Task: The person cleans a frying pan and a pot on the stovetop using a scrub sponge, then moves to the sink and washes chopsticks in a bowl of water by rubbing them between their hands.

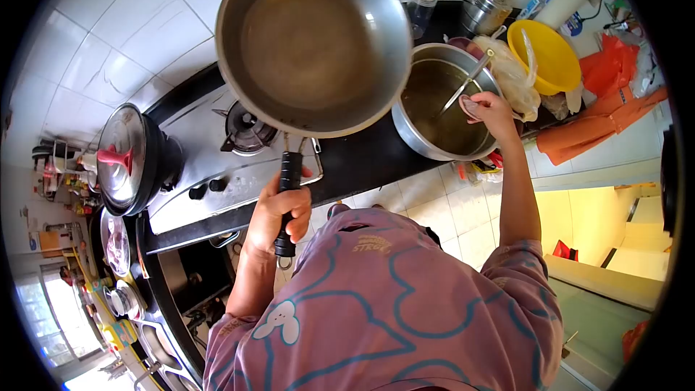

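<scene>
My left hand (282,211) is wrapped round the black handle of a large frying pan (311,43), raised above the counter with its inside facing me. The pan's inner surface is greyish brown. At the right, my right hand (492,114) pinches a small pinkish round object (470,107) over the rim of a big metal pot (434,143). Dark liquid fills part of this pot, and a metal ladle (463,85) leans in it against the far rim. What the pinkish object is, I cannot tell.
A gas stove (217,174) with a bare burner lies left of centre, beside a lidded black pot (127,156). Behind the metal pot are a yellow basin (544,56), a plastic bag (507,76), a lidded steel container (485,9) and a glass jar (421,11).
</scene>
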